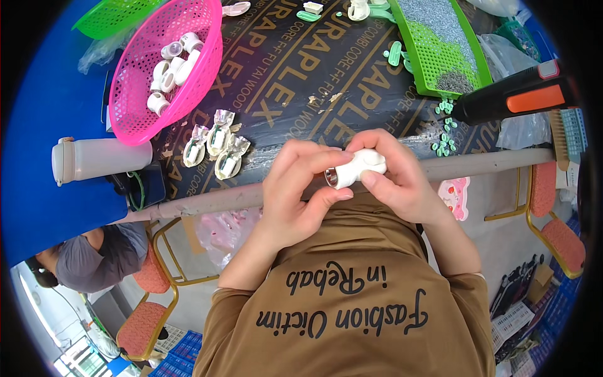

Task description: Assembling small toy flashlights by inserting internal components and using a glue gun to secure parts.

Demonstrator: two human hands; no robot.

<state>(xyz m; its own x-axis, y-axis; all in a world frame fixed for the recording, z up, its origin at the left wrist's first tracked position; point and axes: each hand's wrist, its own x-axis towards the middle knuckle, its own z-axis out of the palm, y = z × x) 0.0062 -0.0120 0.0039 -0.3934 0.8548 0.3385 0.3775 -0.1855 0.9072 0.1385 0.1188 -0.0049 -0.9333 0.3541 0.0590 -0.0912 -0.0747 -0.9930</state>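
A small white plastic piece (359, 168), rounded at one end and with a shiny metal ring at its open end, is held up between my two hands over the table's near edge. My left hand (294, 191) pinches it near the ring end, fingers above and thumb below. The fingers and thumb of my right hand (402, 179) close round its rounded end. Several opened white shells (220, 141) with white inner parts lie on the table to the left of my left hand.
A pink perforated basket (210, 75) holds several white pieces, with a grey-white tumbler (103, 161) nearby. At right are a green tray (422, 85) of small metal parts, scattered green pieces (445, 141), a black-and-orange power screwdriver (521, 95) and a brush (558, 139). Another person (103, 256) sits lower left.
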